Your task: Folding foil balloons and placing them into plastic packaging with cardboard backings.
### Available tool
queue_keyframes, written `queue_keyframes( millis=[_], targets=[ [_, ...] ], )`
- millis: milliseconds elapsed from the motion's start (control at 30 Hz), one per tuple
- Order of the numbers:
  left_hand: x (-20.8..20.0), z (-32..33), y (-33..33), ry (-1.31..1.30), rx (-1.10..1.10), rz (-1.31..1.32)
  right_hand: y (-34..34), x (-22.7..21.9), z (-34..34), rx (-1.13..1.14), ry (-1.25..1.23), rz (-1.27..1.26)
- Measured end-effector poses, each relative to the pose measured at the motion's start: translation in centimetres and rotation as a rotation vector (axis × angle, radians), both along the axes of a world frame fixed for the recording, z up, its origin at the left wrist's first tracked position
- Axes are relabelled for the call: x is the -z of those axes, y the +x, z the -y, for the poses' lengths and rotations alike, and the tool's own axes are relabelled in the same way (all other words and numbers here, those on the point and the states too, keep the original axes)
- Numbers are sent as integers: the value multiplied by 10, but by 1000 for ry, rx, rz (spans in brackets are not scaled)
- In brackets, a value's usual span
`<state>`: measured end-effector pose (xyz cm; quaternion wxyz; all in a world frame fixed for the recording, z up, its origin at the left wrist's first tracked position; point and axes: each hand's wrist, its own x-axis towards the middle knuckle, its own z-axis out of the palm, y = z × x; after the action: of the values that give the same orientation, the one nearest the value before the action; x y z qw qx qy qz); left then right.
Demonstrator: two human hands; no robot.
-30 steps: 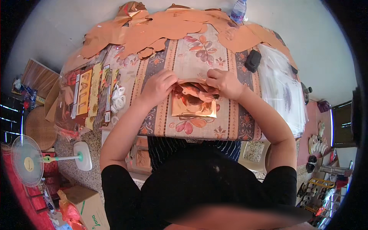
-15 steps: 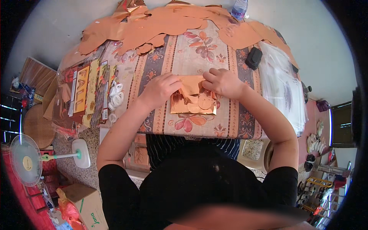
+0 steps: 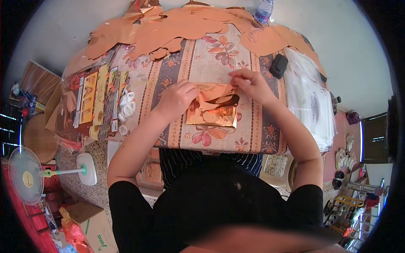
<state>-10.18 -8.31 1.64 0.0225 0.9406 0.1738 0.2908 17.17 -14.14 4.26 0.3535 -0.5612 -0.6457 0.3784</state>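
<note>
A shiny copper-coloured foil balloon [image 3: 216, 116], flat and folded into a rough rectangle, lies on the table in front of me. My left hand [image 3: 182, 97] is closed on its upper left corner, thumb and fingertips pinching the edge. At the upper right corner is my right hand [image 3: 252, 86]. Its thumb and forefinger are apart, with the thumb beside the foil's edge and the other fingers loosely bent. The foil's upper flap is creased and bulges over the lower part, throwing dark reflections.
Flat copper foil pieces [image 3: 168, 31] spread along the table's far side. Printed packages [image 3: 90, 99] and white coiled ribbons [image 3: 126, 105] lie left. A black case [image 3: 279, 66] and clear plastic sleeves [image 3: 310, 103] lie right. A bottle [image 3: 264, 10] stands behind; a fan [image 3: 27, 177] is lower left.
My right hand has loosened its pinch and its fingers have spread slightly away from the foil. The foil's upper flap has shifted and now lies differently. My left hand has stayed at its corner.
</note>
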Motion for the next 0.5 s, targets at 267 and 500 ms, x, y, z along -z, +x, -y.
queue_keyframes(
  millis=[267, 500],
  targets=[
    [-1, -1, -2, -252, -77, 113, 23, 9, -18, -120, -176, -421],
    [-24, -6, 4, -617, -270, 141, 14, 9, -21, -100, 118, 188]
  ],
)
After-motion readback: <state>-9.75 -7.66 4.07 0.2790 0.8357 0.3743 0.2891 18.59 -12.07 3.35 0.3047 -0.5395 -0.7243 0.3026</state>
